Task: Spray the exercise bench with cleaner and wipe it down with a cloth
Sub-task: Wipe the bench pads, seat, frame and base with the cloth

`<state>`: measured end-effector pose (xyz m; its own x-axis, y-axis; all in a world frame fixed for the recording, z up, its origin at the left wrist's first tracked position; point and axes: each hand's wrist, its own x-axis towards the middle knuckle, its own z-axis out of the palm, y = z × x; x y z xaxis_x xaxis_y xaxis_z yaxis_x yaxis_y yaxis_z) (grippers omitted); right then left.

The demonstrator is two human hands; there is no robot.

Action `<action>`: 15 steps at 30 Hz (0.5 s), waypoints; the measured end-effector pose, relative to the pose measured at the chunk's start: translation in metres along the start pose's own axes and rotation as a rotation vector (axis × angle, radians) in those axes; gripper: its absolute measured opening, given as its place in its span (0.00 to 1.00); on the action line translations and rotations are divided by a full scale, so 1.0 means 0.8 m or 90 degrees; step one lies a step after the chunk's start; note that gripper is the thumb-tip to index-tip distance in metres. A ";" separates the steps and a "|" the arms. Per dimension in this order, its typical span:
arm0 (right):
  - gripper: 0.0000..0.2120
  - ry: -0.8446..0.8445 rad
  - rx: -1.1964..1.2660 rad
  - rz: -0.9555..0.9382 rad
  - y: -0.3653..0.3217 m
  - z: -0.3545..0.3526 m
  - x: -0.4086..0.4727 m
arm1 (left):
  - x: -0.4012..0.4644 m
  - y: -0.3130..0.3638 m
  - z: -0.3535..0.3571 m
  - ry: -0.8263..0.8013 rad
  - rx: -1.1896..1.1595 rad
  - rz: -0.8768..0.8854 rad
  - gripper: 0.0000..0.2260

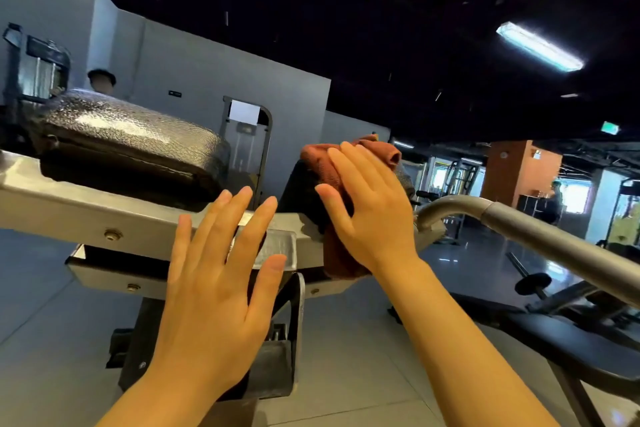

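The exercise bench has a glossy black pad (117, 135) on a grey metal frame (69, 208) at left, and a second black pad (301, 191) at centre. A rust-brown cloth (318, 163) is draped over the second pad's near edge. My right hand (367, 204) presses flat on the cloth with straight fingers. My left hand (218, 270) is spread open in front of the metal frame, holding nothing. No spray bottle is in view.
A curved grey metal bar (519, 222) sweeps across at right. Another black bench (571, 340) stands low at right. Grey tiled floor lies below. Gym machines (246, 142) and a person (554, 201) are in the background.
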<state>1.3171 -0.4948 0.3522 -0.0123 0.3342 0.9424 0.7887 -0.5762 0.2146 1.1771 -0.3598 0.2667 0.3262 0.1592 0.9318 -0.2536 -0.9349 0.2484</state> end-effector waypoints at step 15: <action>0.17 0.060 0.008 -0.104 -0.039 0.012 0.015 | 0.001 0.001 -0.002 -0.011 0.036 -0.024 0.25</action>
<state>1.2978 -0.4658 0.3543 -0.1980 0.3508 0.9153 0.7791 -0.5104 0.3641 1.1757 -0.3602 0.2680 0.3504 0.1894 0.9173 -0.1890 -0.9449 0.2673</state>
